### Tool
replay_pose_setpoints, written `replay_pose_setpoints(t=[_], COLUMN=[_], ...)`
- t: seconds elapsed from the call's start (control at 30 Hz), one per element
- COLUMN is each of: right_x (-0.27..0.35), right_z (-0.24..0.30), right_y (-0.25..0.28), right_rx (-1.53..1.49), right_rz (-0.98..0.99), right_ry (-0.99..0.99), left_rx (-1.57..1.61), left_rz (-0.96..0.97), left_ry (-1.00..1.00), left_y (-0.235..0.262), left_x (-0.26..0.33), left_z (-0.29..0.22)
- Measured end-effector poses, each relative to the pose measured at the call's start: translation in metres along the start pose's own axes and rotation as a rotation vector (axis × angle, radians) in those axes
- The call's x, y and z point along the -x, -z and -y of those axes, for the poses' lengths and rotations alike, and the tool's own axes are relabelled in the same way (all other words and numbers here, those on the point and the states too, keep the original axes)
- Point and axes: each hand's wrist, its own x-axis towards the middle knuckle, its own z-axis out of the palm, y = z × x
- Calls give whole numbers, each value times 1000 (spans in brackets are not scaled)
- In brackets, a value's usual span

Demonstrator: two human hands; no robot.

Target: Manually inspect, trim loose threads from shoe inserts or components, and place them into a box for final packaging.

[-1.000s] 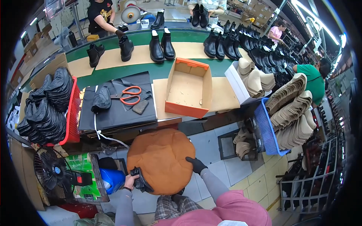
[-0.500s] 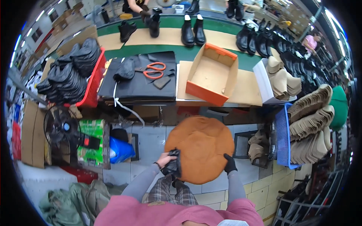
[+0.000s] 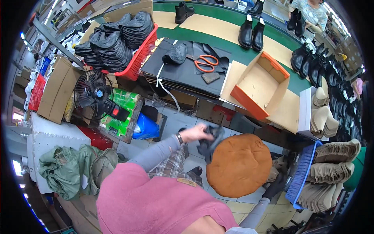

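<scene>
Green cloth lies heaped [image 3: 66, 171] at the far left on the floor, with a cardboard box [image 3: 58, 89] above it and a black fan [image 3: 93, 91] just beside that. A red basket [image 3: 145, 48] full of black shoe pieces sits on the bench corner, and a blue bag [image 3: 146, 126] lies under the bench.

Next comes the work itself. The left hand [image 3: 194, 132], bare with a watch at the wrist, is closed around a dark cloth [image 3: 210, 143], pressed to the upper left edge of a round brown pad [image 3: 239, 163]. The pad stands over the tiled floor in front of the person's knees. By the look of it, the cloth is being worked against the pad's edge. Any further stroke across the top would need the pad held steady and the cloth kept bunched in the fingers.

The right hand [image 3: 274, 187], in a black glove, is at the pad's lower right rim. Whether it grips the rim or only rests there cannot be told.

On the bench beyond are orange scissors [image 3: 206, 62] on a black mat, an open orange box [image 3: 259, 84] and black boots [image 3: 251, 35] on the green belt. A blue crate [image 3: 302, 175] of tan insoles stands close by the pad's right side, crowding the gloved hand.
</scene>
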Motion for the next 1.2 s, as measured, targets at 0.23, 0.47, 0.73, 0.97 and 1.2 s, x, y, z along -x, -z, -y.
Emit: replay_pose_setpoints(t=[0.23, 0.47, 0.73, 0.97, 1.2], right_x=[-7, -26, -28, -33, -46], right_z=[348, 518, 538, 551, 603], right_y=[-112, -296, -358, -356, -279], right_rx=[-543, -206, 108, 142, -763], right_rz=[481, 633, 699, 716, 760], right_ry=[614, 1051, 1081, 1154, 546], left_rx=[227, -4, 400, 469, -280], left_rz=[-372, -356, -305, -399, -693], left_ry=[-595, -693, -665, -589, -688], left_y=[82, 170, 237, 261, 206], left_x=[-45, -87, -115, -116, -106], left_z=[-171, -260, -289, -306, -293])
